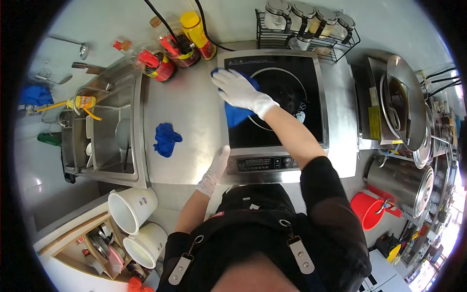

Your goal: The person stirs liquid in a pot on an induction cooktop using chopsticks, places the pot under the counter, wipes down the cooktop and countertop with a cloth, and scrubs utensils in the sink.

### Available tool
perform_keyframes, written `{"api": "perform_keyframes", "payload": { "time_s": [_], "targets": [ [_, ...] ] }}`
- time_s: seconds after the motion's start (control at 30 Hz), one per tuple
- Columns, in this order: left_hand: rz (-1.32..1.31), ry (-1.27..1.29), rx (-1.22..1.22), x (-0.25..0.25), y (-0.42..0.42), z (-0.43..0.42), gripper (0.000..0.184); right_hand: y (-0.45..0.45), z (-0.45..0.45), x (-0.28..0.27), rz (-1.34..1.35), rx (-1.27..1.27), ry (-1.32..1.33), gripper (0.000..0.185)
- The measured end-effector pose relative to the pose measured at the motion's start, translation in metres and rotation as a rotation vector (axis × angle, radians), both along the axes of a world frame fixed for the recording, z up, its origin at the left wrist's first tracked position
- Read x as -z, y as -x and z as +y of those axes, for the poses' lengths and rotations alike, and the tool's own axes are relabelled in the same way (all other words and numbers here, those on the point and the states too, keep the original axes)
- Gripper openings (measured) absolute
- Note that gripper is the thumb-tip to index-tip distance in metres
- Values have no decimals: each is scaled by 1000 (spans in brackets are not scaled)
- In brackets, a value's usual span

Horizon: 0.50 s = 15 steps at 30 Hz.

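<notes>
My right hand [241, 90], in a white glove, presses a blue cloth [237, 115] against the left part of the black glass induction cooktop [301, 131]. Its fingers point to the upper left, and cloth shows beyond the fingertips and below the palm. My left hand [216, 168], also gloved, rests by the cooktop's front left corner with its fingers stretched out and no object in them. A second blue cloth [168, 139] lies crumpled on the steel counter [189, 117] to the left.
Sauce bottles [160, 65] and a yellow-capped bottle [198, 34] stand at the back left. A wire rack [272, 39] with jars is behind the cooktop. On the left is a steel sink [138, 141]; white buckets [129, 209] and a red bucket [366, 211] sit below the counter.
</notes>
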<state>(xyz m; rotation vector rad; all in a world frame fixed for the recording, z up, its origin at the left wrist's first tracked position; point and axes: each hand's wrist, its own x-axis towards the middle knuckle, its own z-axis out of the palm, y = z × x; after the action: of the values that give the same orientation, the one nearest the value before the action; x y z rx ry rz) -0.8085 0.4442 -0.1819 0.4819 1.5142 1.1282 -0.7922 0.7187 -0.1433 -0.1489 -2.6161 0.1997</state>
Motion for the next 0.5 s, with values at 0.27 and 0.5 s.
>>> {"api": "perform_keyframes", "payload": {
  "time_s": [0.27, 0.5],
  "targets": [
    [195, 80, -32, 30, -2, -9, 72, 8, 52, 3, -90, 393, 62, 52],
    [-220, 67, -338, 12, -17, 12, 78, -89, -121, -17, -207, 73, 175, 63]
  ]
}}
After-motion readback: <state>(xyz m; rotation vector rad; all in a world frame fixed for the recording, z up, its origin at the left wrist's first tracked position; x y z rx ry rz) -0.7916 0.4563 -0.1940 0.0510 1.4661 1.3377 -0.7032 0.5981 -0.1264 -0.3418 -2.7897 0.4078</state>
